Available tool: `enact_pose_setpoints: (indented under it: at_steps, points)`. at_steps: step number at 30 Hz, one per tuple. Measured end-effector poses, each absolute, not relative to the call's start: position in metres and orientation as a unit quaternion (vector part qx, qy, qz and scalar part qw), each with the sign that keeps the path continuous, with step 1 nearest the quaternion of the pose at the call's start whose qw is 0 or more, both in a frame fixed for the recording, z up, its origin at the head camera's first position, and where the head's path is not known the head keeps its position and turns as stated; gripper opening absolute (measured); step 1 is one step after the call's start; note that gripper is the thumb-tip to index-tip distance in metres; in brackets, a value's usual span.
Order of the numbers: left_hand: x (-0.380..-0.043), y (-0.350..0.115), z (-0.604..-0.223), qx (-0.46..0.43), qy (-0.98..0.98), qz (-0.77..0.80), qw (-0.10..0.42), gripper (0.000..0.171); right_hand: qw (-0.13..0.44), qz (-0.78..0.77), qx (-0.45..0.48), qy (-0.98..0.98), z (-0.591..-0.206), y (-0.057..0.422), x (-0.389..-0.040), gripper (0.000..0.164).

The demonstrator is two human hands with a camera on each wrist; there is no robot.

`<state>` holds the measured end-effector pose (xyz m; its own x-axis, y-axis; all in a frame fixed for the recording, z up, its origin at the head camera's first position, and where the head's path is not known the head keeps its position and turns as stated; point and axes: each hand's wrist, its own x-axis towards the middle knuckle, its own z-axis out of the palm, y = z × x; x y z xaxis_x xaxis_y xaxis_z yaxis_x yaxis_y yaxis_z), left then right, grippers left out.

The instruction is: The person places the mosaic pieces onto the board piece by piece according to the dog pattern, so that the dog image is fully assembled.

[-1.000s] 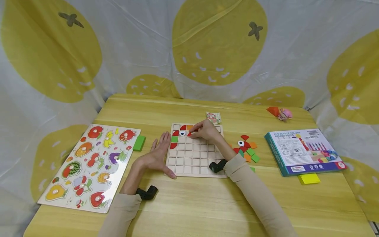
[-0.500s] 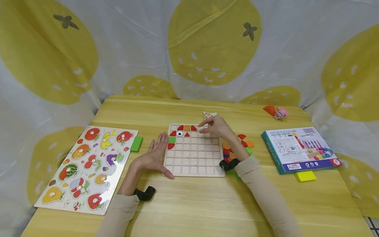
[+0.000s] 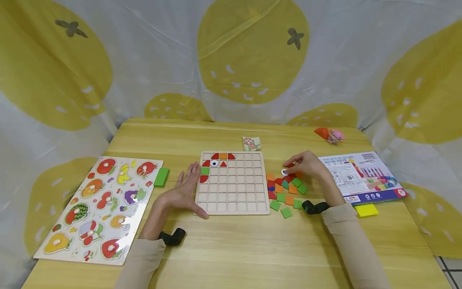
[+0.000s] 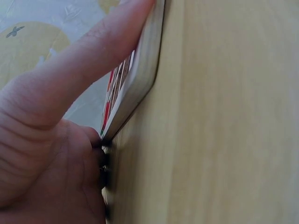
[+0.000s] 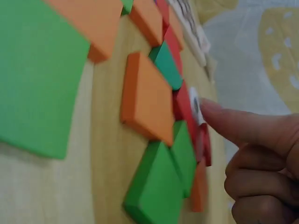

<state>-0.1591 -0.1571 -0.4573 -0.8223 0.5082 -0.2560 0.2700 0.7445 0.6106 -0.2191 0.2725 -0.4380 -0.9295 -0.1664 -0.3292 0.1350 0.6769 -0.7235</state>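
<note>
A square wooden grid board (image 3: 231, 188) lies at the middle of the table, with red, orange and green tiles and an eye tile (image 3: 214, 163) at its upper left. Along its left edge lies my left hand (image 3: 183, 192), fingers extended and thumb at the near corner; the left wrist view shows the thumb (image 4: 84, 65) against the board's rim. To the right, my right hand (image 3: 306, 163) pinches a second white eye tile (image 3: 284, 172) at the back of the loose pile. Its thumb (image 5: 243, 126) meets that tile in the right wrist view, where the forefinger is hidden.
Several loose green tiles (image 3: 286, 212), orange tiles (image 3: 289, 200) and red pieces lie right of the board. A fruit puzzle (image 3: 104, 200) and green block (image 3: 161, 177) are left. Right stand a box (image 3: 361, 176) and yellow block (image 3: 366, 210). A pattern card (image 3: 251, 143) lies behind.
My right hand has left the red triangle in the grid and moved right to the eye tile in the pile. The left hand stays at the board's edge. The head view has shifted slightly.
</note>
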Motion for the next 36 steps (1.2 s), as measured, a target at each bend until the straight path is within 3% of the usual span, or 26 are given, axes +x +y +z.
enact_pose_setpoints:
  at_steps: [5, 15, 24, 36]
  points:
    - [-0.157, -0.159, -0.456, 0.208, 0.914, 0.280, 0.209, 0.156, 0.204, -0.375, -0.034, 0.904, -0.447, 0.269, -0.229, 0.025]
    - [-0.157, -0.158, -0.457, 0.219, 0.911, 0.282, 0.205, 0.156, 0.162, -0.388, 0.025, 0.907, -0.444, 0.257, -0.230, 0.035]
    - [-0.158, -0.157, -0.457, 0.220, 0.914, 0.272, 0.205, 0.156, 0.138, -0.397, -0.030, 0.907, -0.443, 0.249, -0.235, 0.023]
    - [-0.157, -0.158, -0.455, 0.219, 0.916, 0.268, 0.202, 0.158, 0.160, -0.416, -0.180, 0.877, -0.437, 0.148, -0.250, 0.020]
